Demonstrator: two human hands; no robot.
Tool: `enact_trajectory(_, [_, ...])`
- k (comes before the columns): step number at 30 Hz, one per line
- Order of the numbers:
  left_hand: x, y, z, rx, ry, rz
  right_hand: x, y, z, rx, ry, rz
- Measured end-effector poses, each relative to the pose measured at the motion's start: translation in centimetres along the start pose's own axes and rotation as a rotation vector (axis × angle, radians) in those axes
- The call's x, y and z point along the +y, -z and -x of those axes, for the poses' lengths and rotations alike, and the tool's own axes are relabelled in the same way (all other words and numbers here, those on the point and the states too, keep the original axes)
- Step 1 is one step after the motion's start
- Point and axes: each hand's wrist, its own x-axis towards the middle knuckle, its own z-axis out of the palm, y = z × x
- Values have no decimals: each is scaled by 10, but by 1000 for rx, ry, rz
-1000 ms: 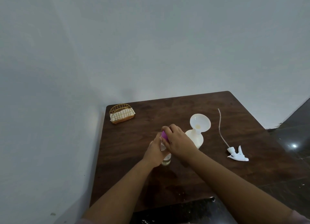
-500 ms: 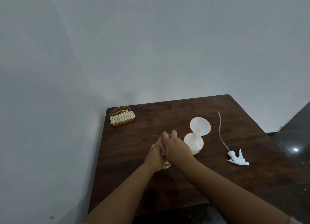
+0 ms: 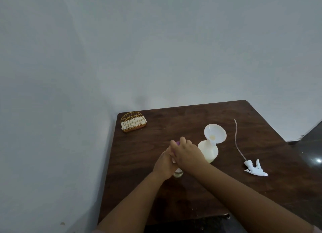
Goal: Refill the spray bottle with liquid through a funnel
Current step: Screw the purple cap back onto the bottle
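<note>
A small clear bottle [image 3: 178,173] with a purple cap [image 3: 177,143] stands on the dark wooden table [image 3: 174,198]. My left hand [image 3: 165,163] grips its body. My right hand [image 3: 187,154] curls over the purple cap from above. Most of that bottle is hidden by both hands. Just to the right stands the pale spray bottle [image 3: 210,151] holding yellowish liquid, with a white funnel [image 3: 215,134] seated in its neck. The white trigger sprayer head [image 3: 255,168] with its long dip tube [image 3: 237,140] lies on the table further right.
A gold wire holder with white napkins [image 3: 133,122] sits at the table's far left corner, by the grey wall. The table's right edge drops to a dark glossy floor [image 3: 311,154].
The view has shifted slightly, so everything sits lower in the frame. Both hands stay on the small bottle, with the right hand's fingers turned a little on the purple cap.
</note>
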Motion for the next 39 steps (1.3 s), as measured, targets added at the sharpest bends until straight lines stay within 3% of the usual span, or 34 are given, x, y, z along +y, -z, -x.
enact_trajectory(6, [-5, -4, -3, -21, 20, 66, 10, 5, -1, -129, 99, -6])
enact_trajectory(10, [12, -6, 0, -29, -16, 17, 6, 1, -2, -150, -135, -92])
enact_trajectory(14, [13, -8, -3, 5, -19, 55, 6, 2, -2, -54, -285, -260])
enact_trajectory(17, [11, -7, -3, -25, -30, 79, 12, 5, 1, -54, -221, -277])
enact_trajectory(21, [5, -3, 2, -15, -18, 155, 21, 4, -2, -147, 49, -217])
enact_trajectory(23, [4, 0, 3, -28, 11, 176, 21, 4, -3, -151, 89, -176])
enact_trajectory(27, [14, 0, 1, -53, -19, 81, 9, 9, -2, -15, -136, -237])
enact_trajectory(32, [25, -4, -3, -67, -35, -67, -1, 3, -3, 5, -445, -402])
enact_trajectory(34, [23, -2, -2, -75, -48, -32, 2, 10, -3, -56, -465, -375])
enact_trajectory(37, [15, 2, 2, -49, -49, 95, 11, 24, 1, -262, -352, -189])
enact_trajectory(39, [12, 3, 1, -47, -16, 168, 15, 28, 6, -253, -330, -189])
